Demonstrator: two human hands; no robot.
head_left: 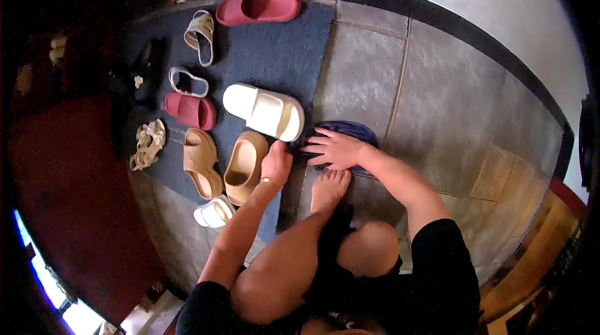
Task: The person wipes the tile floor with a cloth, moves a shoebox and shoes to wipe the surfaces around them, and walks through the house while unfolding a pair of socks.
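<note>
My right hand (335, 149) lies palm down with its fingers spread on a dark blue item (350, 127), which looks like soft footwear or folded cloth; my hand covers much of it. My left hand (276, 163) is closed, its fingers curled and partly hidden. Its fingertips are at the lower edge of a white slide sandal (251, 105), and I cannot tell whether they grip it. Just left of that hand sits a tan clog (245, 166), with a matching tan clog (201, 163) farther left. A small white slide (214, 212) lies below them.
A dark blue-grey mat (269, 54) on grey floor tiles (450, 97) bears a large red clog (259, 9), a small red slide (189, 110) and pale sandals (200, 38). Bow-trimmed sandals (149, 142) lie leftward. My bare foot (329, 191) is close below my right hand. A white wall (487, 4) borders the right.
</note>
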